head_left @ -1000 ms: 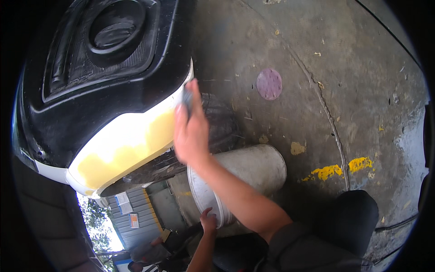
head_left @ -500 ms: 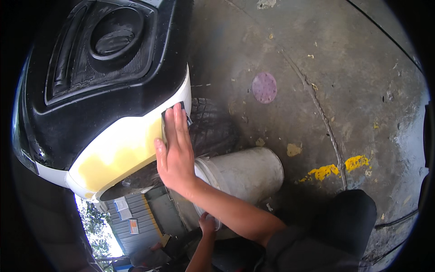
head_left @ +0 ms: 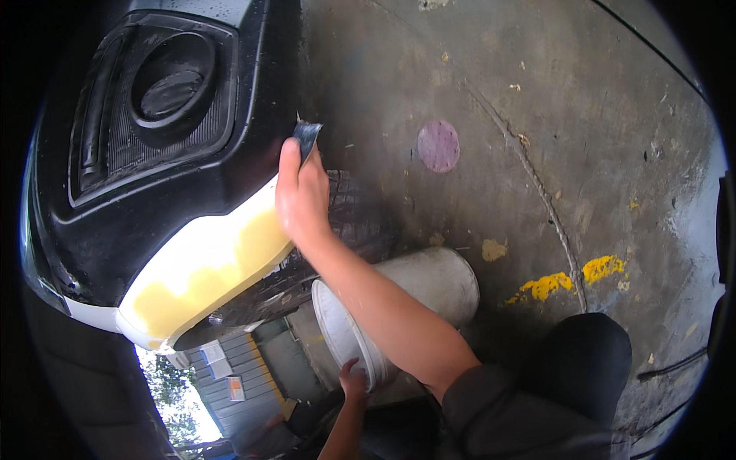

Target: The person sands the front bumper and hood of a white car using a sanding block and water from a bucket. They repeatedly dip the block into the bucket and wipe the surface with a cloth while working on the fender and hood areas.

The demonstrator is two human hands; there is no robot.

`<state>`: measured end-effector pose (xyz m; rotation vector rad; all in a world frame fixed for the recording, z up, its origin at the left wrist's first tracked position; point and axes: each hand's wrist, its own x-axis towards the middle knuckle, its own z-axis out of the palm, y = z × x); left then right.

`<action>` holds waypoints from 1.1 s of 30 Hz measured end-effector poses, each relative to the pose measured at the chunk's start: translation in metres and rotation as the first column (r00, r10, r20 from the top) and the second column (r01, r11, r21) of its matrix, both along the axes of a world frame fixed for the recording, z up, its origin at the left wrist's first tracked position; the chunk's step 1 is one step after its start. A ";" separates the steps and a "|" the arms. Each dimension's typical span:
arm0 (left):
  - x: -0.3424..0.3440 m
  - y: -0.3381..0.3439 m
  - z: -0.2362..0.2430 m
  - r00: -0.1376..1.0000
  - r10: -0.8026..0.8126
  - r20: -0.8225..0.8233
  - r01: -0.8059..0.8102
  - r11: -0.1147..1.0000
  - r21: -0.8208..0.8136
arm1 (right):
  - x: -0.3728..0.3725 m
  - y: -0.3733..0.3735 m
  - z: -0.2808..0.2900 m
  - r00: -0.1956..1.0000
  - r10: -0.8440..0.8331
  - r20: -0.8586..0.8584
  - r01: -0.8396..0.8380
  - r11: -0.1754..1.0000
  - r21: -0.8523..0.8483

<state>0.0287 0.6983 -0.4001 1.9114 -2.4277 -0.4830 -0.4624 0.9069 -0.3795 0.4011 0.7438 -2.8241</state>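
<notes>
My right hand (head_left: 300,195) is closed on a small, dark, bent sheet of sandpaper (head_left: 307,136), which sticks out past the fingers. That hand is at the right end of a yellow-and-white painted panel (head_left: 203,264), the lower corner of a car's bumper. Black trim (head_left: 253,153) borders the panel above. Lower down, my left hand (head_left: 353,378) grips the rim of a white bucket (head_left: 429,280) that appears tipped on its side in view. My right forearm crosses in front of part of the bucket.
A dark tyre (head_left: 356,215) sits behind the panel. A round purplish patch (head_left: 438,146) and yellow paint marks (head_left: 548,287) show on the concrete floor (head_left: 506,69). My dark-clothed knee (head_left: 590,368) is at lower right.
My right hand has moved up off the yellow area toward the black trim, its fingers going from flat to curled round the sandpaper. My left hand stays at the bucket rim.
</notes>
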 end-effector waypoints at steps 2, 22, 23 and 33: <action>-0.005 0.008 0.005 0.999 0.007 -0.039 -0.007 1.000 -0.008 | 0.049 -0.023 0.018 0.965 -0.259 -0.038 0.262 0.962 0.078; -0.028 0.028 0.002 0.997 0.062 -0.036 -0.063 0.997 -0.033 | 0.090 -0.040 0.009 0.966 -0.252 -0.064 0.256 0.963 0.084; -0.022 0.028 0.008 0.995 0.088 -0.057 -0.090 0.995 -0.037 | 0.106 -0.036 0.018 0.944 -0.307 -0.123 0.327 0.919 0.219; 0.005 0.012 0.009 0.989 -0.051 0.139 0.074 0.984 -0.165 | 0.103 -0.035 -0.001 0.998 -0.040 -0.044 0.047 0.980 0.192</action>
